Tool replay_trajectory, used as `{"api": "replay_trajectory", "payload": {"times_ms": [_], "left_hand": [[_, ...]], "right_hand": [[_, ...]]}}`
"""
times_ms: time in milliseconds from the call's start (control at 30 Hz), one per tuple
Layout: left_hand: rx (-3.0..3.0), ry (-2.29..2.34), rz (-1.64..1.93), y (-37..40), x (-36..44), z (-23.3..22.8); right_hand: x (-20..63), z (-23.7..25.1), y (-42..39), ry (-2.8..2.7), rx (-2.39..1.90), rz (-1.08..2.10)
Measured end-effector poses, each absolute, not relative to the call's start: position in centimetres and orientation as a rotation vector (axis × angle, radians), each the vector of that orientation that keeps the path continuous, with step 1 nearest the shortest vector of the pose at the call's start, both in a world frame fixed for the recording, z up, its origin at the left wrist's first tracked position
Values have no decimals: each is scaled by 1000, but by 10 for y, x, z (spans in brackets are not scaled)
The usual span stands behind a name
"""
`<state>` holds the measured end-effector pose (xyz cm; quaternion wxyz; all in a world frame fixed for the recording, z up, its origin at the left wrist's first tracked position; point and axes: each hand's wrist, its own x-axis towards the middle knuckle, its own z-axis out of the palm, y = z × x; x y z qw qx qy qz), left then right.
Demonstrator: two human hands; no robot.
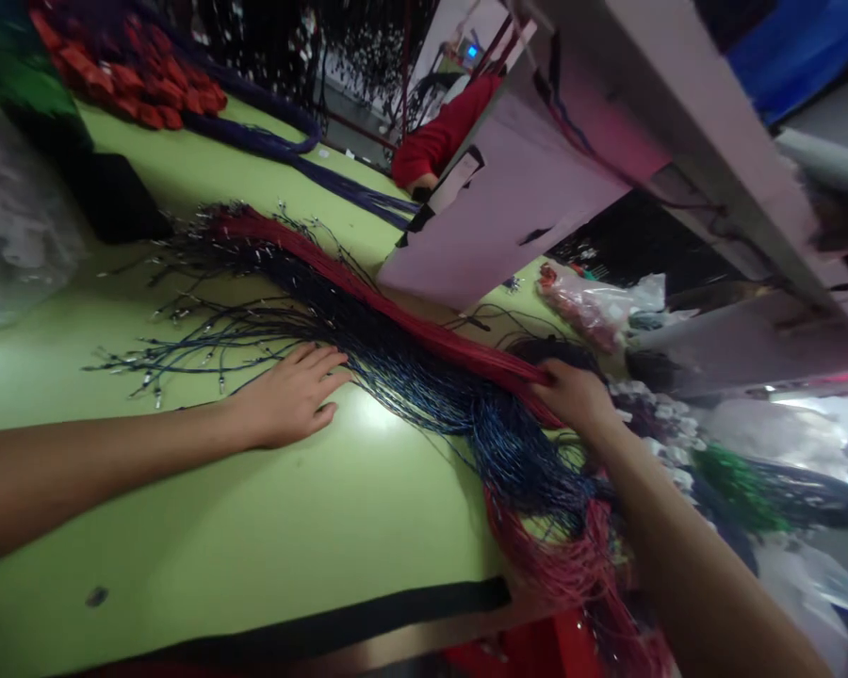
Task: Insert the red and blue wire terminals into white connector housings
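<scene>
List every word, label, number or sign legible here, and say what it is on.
None can be read.
Dark marks on the tilted white board: too blurred to tell whether they are lettering.
Small blue-lit screen behind: too small.
Cords and green table: no text.

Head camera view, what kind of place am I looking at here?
Probably a small workshop for assembling cords or lanyards. Large bundles of blue cords and red cords with metal tips lie across a green table, under the left hand and right hand. More purple cords lie behind.
</scene>
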<state>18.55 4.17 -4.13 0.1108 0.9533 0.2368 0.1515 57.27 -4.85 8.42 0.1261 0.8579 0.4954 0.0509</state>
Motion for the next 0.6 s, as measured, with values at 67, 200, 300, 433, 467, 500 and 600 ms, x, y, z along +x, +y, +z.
{"api": "replay_trajectory", "payload": {"times_ms": [67,200,300,433,467,500,600], "left_hand": [[2799,703,436,41,185,-42],[2803,714,491,40,185,-42],[2806,668,575,48,189,-41],[2766,731,626,81,199,-42],[2744,770,633,90,201,-43],[2722,807,634,98,202,-43],[2686,863,637,109,205,-43]], "right_hand": [[521,89,-12,1641,2347,154],[406,91,69,2027,2283,88],[343,94,118,2240,2232,-15],[326,122,135,2269,2372,-206],[332,134,130,2277,2473,-283],[340,146,122,2303,2578,-347],[360,176,95,2433,2838,-238]]}}
